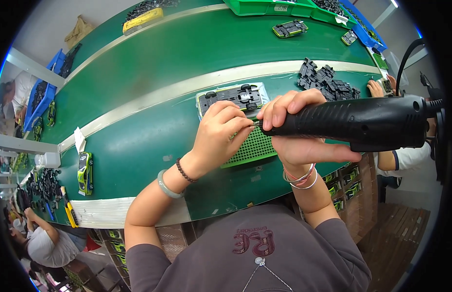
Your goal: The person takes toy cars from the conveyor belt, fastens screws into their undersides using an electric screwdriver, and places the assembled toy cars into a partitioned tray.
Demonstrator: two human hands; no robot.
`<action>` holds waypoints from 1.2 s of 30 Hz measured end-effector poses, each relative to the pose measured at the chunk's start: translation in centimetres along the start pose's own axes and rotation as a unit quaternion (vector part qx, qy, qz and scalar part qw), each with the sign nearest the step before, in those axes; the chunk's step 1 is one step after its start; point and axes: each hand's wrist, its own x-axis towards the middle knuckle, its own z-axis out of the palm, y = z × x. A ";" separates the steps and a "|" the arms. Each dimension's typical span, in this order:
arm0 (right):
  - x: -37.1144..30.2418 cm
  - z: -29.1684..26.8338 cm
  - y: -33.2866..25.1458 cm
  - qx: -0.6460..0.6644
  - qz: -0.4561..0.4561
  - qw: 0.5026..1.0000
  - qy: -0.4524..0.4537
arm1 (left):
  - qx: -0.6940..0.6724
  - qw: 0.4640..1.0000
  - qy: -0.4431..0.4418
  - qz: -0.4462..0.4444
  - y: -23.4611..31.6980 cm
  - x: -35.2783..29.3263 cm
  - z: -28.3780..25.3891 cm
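Observation:
My right hand (pixel 296 141) is wrapped around a black electric screwdriver (pixel 352 121), held level with its bit pointing left. My left hand (pixel 218 129) pinches finger and thumb together right at the bit's tip; whatever is between them is too small to make out. Just beyond both hands, a toy car (pixel 231 99) lies wheels up in a pale holder, its black underside showing. Below the bit sits a green tray (pixel 250 148) covered in rows of small holes, partly hidden by my hands.
Black plastic car bases (pixel 325 80) are heaped at the right. A green toy car (pixel 85 173) stands at the left, near a yellow-handled tool (pixel 70 214). Farther off are another upturned car (pixel 289 29) and green bins (pixel 265 7). Co-workers sit on both sides.

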 end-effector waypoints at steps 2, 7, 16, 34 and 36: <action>0.0 -0.2 0.1 -0.013 -0.007 1.000 -0.006 | 0.003 1.000 0.002 0.001 -0.1 0.0 0.1; -0.1 0.3 0.6 -0.021 -0.014 1.000 0.011 | 0.008 1.000 0.012 0.003 -0.2 -0.2 0.2; 1.7 -1.6 1.0 -0.124 -0.046 0.990 0.043 | 0.081 0.993 -0.064 -0.054 -0.3 1.0 -1.8; 3.2 -5.3 3.9 -0.316 0.098 0.937 0.110 | 0.126 0.975 -0.171 -0.064 -4.1 0.3 -3.3; 3.2 -5.0 4.2 -0.323 0.107 0.935 0.104 | 0.132 0.974 -0.171 -0.063 -4.2 0.2 -3.3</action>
